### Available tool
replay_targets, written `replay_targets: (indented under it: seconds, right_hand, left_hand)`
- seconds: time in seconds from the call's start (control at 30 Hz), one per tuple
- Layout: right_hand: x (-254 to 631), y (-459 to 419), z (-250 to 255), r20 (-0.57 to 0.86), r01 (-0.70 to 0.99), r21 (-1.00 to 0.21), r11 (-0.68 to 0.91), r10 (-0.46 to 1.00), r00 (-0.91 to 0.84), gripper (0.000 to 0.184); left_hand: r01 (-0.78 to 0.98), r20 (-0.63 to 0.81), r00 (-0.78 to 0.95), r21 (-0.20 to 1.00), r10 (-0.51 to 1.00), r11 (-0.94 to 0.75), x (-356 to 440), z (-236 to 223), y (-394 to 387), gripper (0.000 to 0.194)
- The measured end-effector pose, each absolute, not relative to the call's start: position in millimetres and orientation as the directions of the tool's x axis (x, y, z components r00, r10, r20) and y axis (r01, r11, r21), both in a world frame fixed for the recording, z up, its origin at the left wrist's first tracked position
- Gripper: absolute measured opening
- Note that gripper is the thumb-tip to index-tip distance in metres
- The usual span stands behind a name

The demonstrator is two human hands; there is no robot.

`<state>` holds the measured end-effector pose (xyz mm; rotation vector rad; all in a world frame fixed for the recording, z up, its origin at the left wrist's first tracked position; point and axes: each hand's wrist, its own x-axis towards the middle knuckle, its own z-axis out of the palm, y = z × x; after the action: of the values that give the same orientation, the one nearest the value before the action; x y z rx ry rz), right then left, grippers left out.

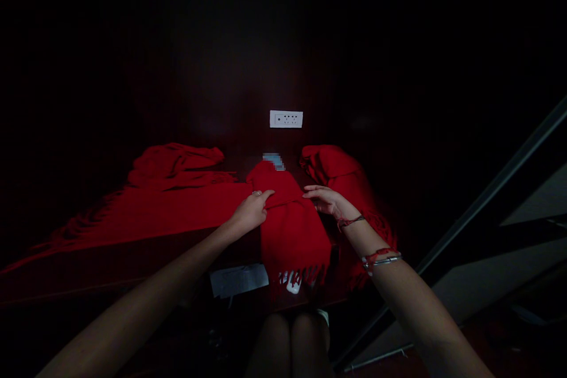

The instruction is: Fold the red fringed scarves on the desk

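A red fringed scarf (292, 230) lies folded over in the middle, its near end hanging in tassels toward me. My left hand (252, 211), a ring on one finger, is curled at the scarf's left edge, closed on the cloth near a fold line. At the right edge of the same scarf is my right hand (325, 198), its fingers stretched out to the left, beside the fold. Dim light hides exactly how its fingertips meet the cloth. Red cloth with a long fringe (177, 207) spreads out to the left of my left hand.
A bunched red scarf (177, 157) lies at the back left, another red scarf (341, 174) at the right. A blurred blue item (274, 160) lies behind the fold. A wall socket (286, 119) is above. A pale sheet (239, 280) and a white object (293, 283) are near my knees.
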<state>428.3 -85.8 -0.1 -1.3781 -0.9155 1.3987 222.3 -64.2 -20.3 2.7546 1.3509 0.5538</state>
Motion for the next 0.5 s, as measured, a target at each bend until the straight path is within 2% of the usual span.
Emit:
replay_targets:
  seconds: [0.1,0.2,0.33,0.5]
  right_hand:
    - [429,-84,-3,-0.284,-0.025,-0.959,-0.282,0.955,0.092,0.033]
    - [427,-82,-5,-0.292,0.178,-0.937,-0.299,0.954,0.065,0.035]
    - [422,-82,0,-0.263,0.472,-0.843,-0.258,0.963,0.056,0.041]
    - [416,-81,13,-0.323,0.629,-0.734,-0.255,0.946,0.007,0.042]
  left_hand:
    - [0.792,0.264,0.541,0.158,0.798,-0.59,226,-18,-65,0.056]
    - [0.829,0.235,0.496,0.157,0.836,-0.536,231,-17,-66,0.054]
    - [0.847,0.254,0.477,0.122,0.841,-0.517,236,-19,-68,0.045]
    - [0.848,0.276,0.48,0.097,0.833,-0.521,236,-24,-69,0.044]
